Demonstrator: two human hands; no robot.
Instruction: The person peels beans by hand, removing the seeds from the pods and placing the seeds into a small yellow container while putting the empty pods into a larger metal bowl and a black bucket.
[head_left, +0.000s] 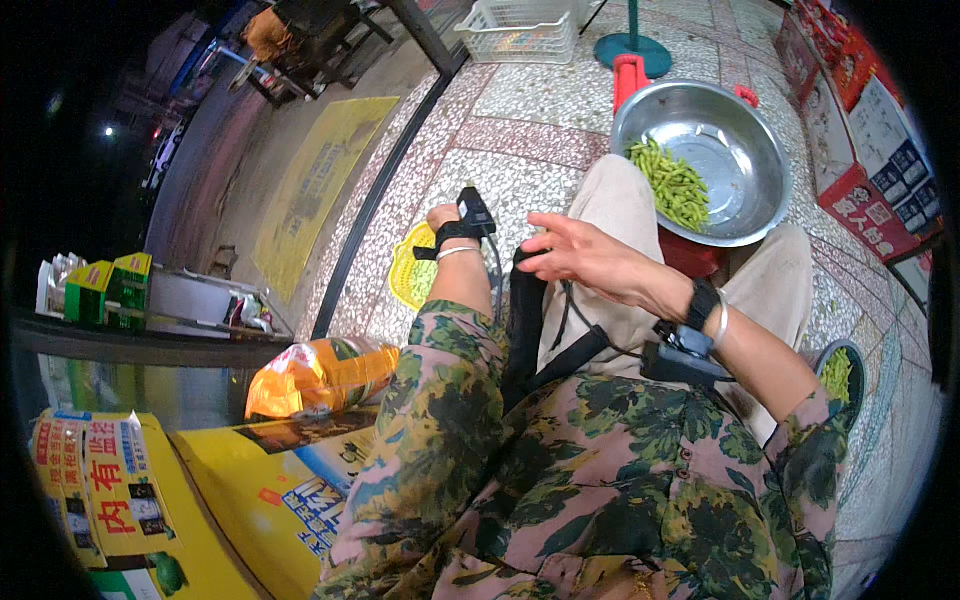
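My left hand (442, 216) is above the far rim of a yellow plastic basket (401, 259) that holds light green shelled beans (425, 281). A wrist-mounted device and the wrist hide most of its fingers, so what it holds cannot be seen. My right hand (574, 251) reaches across my thigh towards the left, fingers apart, with nothing visible in it. Beyond my knees a wide stainless-steel basin (739, 169) stands on something red. Green bean pods (670, 186) are heaped along its left side.
At my right, a dark bucket (855, 375) contains more green pods. Printed cartons (862, 202) line the right side. A white plastic crate (517, 34) and a green round stand base (634, 55) are ahead. On the left are an orange packet (322, 375), a yellow carton (247, 487) and a door track (375, 202).
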